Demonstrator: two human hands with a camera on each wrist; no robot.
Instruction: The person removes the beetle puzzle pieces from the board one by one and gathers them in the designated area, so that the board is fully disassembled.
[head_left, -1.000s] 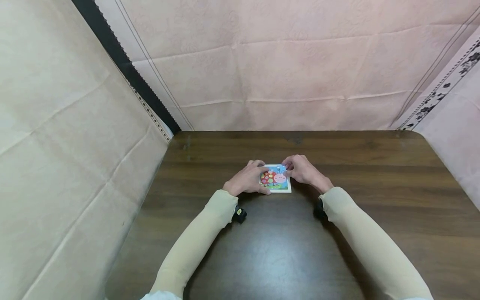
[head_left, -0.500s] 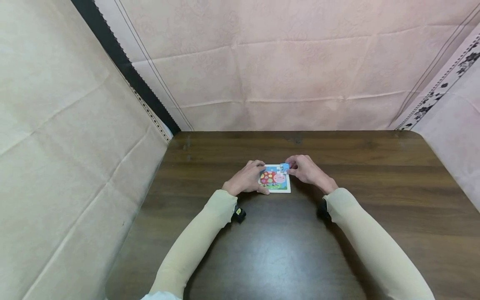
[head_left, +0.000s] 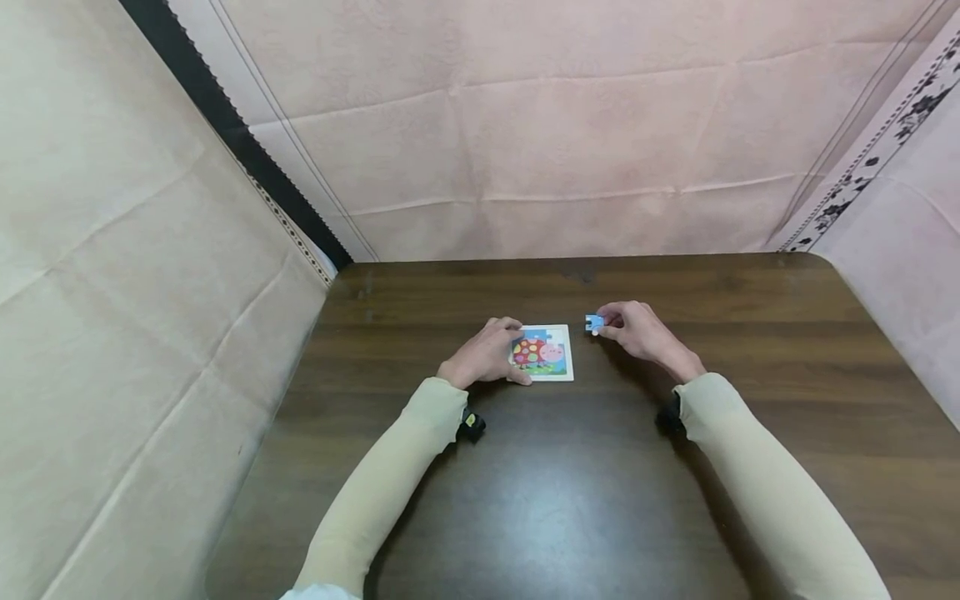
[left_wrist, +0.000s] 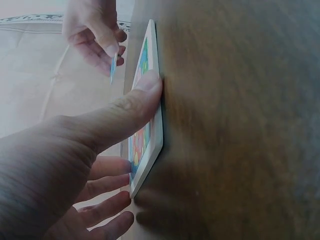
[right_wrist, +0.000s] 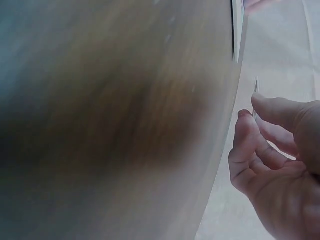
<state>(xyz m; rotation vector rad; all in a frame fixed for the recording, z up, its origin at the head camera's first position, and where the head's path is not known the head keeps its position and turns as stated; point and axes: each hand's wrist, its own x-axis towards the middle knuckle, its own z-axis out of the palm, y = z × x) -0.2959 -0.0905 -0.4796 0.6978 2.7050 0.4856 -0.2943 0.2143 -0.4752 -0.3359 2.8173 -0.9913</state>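
A small white-framed puzzle board [head_left: 558, 377] with a red-spotted, pink-faced picture lies on the table. My left hand [head_left: 483, 354] grips its left side, the thumb [left_wrist: 132, 107] on the near edge and the fingers at the far edge in the left wrist view. To the right of the board, my right hand [head_left: 643, 335] pinches a blue puzzle piece [head_left: 593, 323] between thumb and fingers, apart from the board. The right wrist view shows that piece [right_wrist: 256, 86] edge-on. At the board's upper right corner a pale recess shows in the picture.
The brown wooden table [head_left: 555, 492] spreads around both hands. Behind its far edge hangs a pale cloth [head_left: 585, 150], and another cloth [head_left: 135, 333] stands along the left side. A dark wrist device [head_left: 472, 425] sits at my left cuff.
My right hand has lifted the blue piece off the board's upper right corner and moved it rightward. My left hand keeps its grip on the board; the head view has shifted slightly.
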